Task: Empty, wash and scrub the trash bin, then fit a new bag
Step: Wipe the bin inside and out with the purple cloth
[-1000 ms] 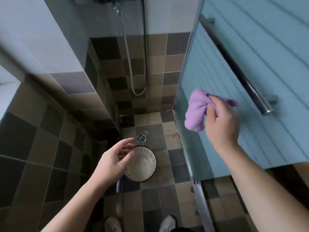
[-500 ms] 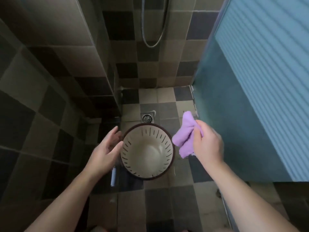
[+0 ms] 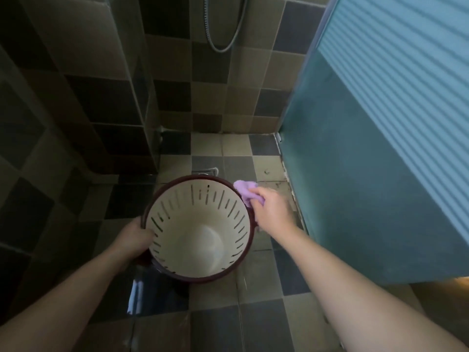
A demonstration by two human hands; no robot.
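My left hand [image 3: 137, 237] grips the bin [image 3: 200, 252] rim; my right hand [image 3: 272, 212] pinches a cloth [image 3: 244, 189] against its far-right rim.

Checkered tile floor [image 3: 256, 323], beige and dark squares; a metal drain [image 3: 206, 171] set in it.

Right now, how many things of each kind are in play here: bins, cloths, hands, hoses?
Bins: 1, the bin, empty inside.
Cloths: 1, the purple cloth at the bin's far right rim.
Hands: 2, the left hand on the rim and the right hand with the cloth.
Hoses: 1, the shower hose.
Total: 5.
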